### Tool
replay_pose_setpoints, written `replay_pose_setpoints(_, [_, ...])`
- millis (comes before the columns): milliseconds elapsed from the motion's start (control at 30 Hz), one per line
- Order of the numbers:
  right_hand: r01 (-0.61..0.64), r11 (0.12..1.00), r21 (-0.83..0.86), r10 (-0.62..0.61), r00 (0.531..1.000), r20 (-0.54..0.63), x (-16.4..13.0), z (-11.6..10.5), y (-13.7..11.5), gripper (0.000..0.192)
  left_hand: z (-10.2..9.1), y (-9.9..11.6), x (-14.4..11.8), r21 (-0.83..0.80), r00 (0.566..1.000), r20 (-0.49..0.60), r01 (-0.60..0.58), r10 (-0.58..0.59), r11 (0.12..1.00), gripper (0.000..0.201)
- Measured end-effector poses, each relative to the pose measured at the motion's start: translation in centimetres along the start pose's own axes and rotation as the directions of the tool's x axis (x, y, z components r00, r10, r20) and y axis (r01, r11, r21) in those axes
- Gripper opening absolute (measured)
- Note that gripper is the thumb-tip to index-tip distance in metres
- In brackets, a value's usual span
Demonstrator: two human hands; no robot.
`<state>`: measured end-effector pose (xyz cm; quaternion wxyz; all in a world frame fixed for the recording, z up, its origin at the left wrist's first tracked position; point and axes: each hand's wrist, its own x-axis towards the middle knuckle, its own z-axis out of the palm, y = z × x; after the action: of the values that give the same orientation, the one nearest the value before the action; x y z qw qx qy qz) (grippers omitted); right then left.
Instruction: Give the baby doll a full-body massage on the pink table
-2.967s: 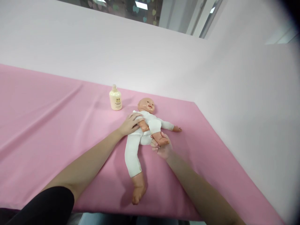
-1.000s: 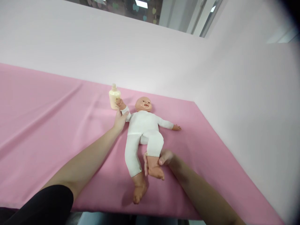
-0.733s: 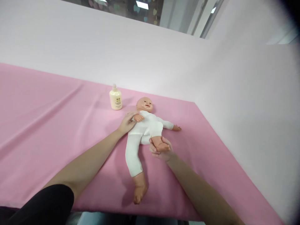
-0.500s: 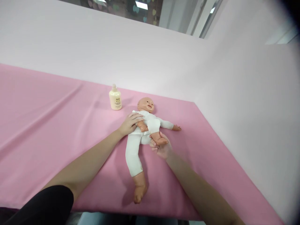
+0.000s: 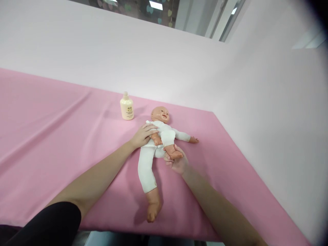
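A baby doll (image 5: 153, 150) in a white suit lies on its back on the pink cloth (image 5: 64, 143), head toward the far wall. My left hand (image 5: 142, 135) holds the doll's arm folded across its chest. My right hand (image 5: 176, 162) grips the doll's foot, with that knee bent up over the belly. The doll's other leg lies straight toward me, and its other arm stretches out to the right.
A small cream lotion bottle (image 5: 126, 107) stands upright just left of the doll's head. Pale pink walls (image 5: 269, 112) close the table at the back and right. The cloth's near edge runs just below the doll's straight foot.
A second ago the doll's arm was stretched up by the bottle and the leg extended; since then I have folded the arm onto the chest and bent the knee up.
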<state>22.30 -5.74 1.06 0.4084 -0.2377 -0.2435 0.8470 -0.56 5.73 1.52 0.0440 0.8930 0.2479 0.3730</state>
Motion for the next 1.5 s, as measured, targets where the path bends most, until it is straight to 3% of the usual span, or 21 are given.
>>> replay_pose_setpoints(633, [0.016, 1.0, -0.017, -0.015, 1.0, 0.026, -0.01, 0.07, 0.0, 0.046, 0.29, -0.31, -0.14, 0.015, 0.996, -0.063, -0.068, 0.069, 0.998, 0.039])
replay_pose_setpoints(1500, [0.007, 1.0, -0.018, -0.007, 0.999, 0.045, 0.05, -0.03, 0.05, 0.047, 0.25, -0.32, -0.1, 0.019, 0.996, -0.064, -0.065, 0.066, 0.998, 0.039])
